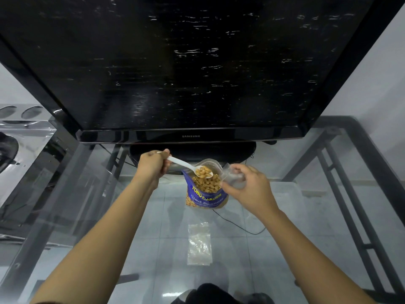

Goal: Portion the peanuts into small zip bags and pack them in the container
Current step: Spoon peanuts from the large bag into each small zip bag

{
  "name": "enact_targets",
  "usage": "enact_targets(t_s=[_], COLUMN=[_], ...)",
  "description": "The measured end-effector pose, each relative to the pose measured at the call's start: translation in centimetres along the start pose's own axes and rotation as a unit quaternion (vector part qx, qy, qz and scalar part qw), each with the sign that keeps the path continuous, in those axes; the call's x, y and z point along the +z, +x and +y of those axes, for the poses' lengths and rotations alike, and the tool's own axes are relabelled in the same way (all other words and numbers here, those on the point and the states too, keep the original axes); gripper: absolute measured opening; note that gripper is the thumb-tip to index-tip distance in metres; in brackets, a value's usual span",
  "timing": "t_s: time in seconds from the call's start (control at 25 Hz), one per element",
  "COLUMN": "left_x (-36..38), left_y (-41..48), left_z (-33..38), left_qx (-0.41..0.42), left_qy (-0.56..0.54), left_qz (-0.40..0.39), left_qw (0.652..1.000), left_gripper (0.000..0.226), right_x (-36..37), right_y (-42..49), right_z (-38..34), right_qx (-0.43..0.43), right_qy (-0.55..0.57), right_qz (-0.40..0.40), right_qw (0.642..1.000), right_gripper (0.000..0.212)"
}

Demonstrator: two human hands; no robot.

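From where I stand, the risky part is the crossing. The left hand [153, 164] has its fingers curled round the handle of a white plastic spoon [184, 164], whose bowl sits heaped with peanuts [203, 171] just above the open mouth of the blue foil peanut bag [206, 195]. The right hand [247, 187] pinches a small clear zip bag [232, 177] just beside that mouth, so the two hands are apart with the blue bag between them.

The little bag looks crumpled in the fingers, and I cannot tell if its mouth is held open. If it is not, a heaped spoonful would likely spill over the lip. Loose nuts on the glass desk [295, 205] would probably roll away.

The blue bag stands upright with nobody holding it. A knock from the spoon or a wrist might tip it and shed the rest.

Nearer the person, a flat stack of empty clear zip bags [199, 243] lies on the glass, well clear of the work. A large black television [186, 62] looms behind, its dark oval stand [192, 150] close behind the blue bag, leaving little room on that side. Something clear shows behind the bag's top, but I cannot say it is the container.
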State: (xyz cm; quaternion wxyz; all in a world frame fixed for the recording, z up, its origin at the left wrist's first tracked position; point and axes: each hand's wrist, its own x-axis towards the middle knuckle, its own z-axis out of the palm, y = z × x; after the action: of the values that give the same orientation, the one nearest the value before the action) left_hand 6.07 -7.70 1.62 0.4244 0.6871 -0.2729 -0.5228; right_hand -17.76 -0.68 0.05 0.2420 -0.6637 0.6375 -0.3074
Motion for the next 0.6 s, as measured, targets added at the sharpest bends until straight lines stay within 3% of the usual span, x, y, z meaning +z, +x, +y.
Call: enact_targets(t_s=[0.2, 0.32, 0.48, 0.56, 0.6], left_x=[0.2, 1.7, 2.6, 2.3, 2.1], left_y=[-1.1, -3.6, -8.1, -9.4, -9.6], left_z=[3.7, 5.6, 7.2, 7.9, 8.3], left_qx=[0.072, 0.179, 0.422, 0.512, 0.531], left_qy=[0.016, 0.125, 0.306, 0.331, 0.324], left_qz=[-0.016, -0.026, -0.041, -0.037, -0.027], left_qw=[0.997, 0.975, 0.852, 0.792, 0.783], left_gripper=[0.019, 0.021, 0.024, 0.025, 0.025], right_x=[1.0, 1.8, 2.6, 2.5, 2.5], right_y=[0.8, 1.0, 1.1, 1.1, 1.1], right_z=[-1.6, -2.5, -3.3, -3.5, -3.5], right_qx=[-0.016, -0.004, -0.014, -0.006, 0.0], right_qy=[-0.002, 0.063, 0.116, 0.139, 0.151], right_qz=[0.001, 0.032, 0.09, 0.102, 0.104], right_qw=[1.0, 0.997, 0.989, 0.985, 0.983], right_gripper=[0.048, 0.047, 0.047, 0.049, 0.05])
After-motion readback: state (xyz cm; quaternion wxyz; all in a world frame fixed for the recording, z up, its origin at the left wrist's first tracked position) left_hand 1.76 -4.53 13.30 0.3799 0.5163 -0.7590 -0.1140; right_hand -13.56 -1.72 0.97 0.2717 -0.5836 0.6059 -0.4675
